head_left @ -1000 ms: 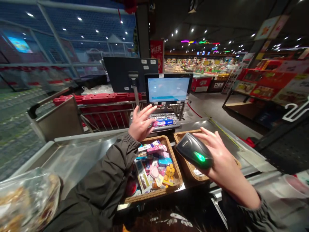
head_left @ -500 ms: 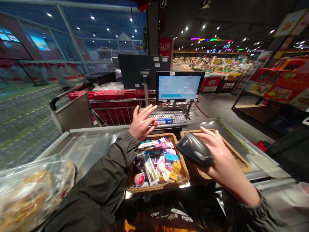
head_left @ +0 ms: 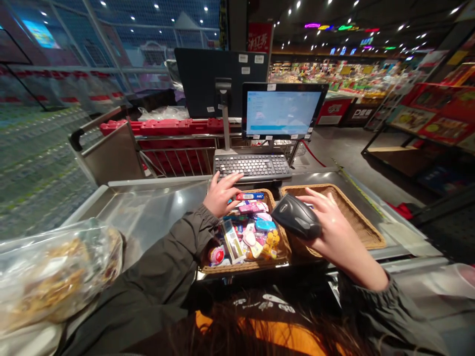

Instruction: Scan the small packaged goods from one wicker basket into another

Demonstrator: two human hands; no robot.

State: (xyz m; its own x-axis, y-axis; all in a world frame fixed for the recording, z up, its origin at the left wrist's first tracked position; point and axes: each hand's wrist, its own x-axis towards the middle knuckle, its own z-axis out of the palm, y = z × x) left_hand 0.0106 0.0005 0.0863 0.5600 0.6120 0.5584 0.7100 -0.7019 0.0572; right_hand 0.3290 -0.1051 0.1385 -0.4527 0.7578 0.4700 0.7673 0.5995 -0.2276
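Between the thumb and fingers of my left hand (head_left: 221,195) is one end of a slim red-and-blue pack (head_left: 250,196), its white barcode label facing up. That pack is over the far end of a wicker basket (head_left: 243,268) full of small packaged goods, among them a round red-and-white item (head_left: 216,255) and yellow pieces (head_left: 272,241). My right hand (head_left: 330,220) is wrapped round a black barcode scanner (head_left: 296,216). The scanner's head points left toward the pack, above the gap between this basket and a second wicker basket (head_left: 361,217). My right palm hides the scanner's grip.
A keyboard (head_left: 252,165) lies beyond the baskets, below a lit monitor (head_left: 284,112) and a dark screen seen from behind (head_left: 200,84). Clear plastic bags of brown food (head_left: 55,277) sit at left on the metal counter (head_left: 156,198). A metal cart (head_left: 178,153) stands behind it.
My left hand has lowered the red-and-blue pack from in front of the keyboard to over the basket. My right hand still holds the scanner, a little further left. The camera view has tilted down.
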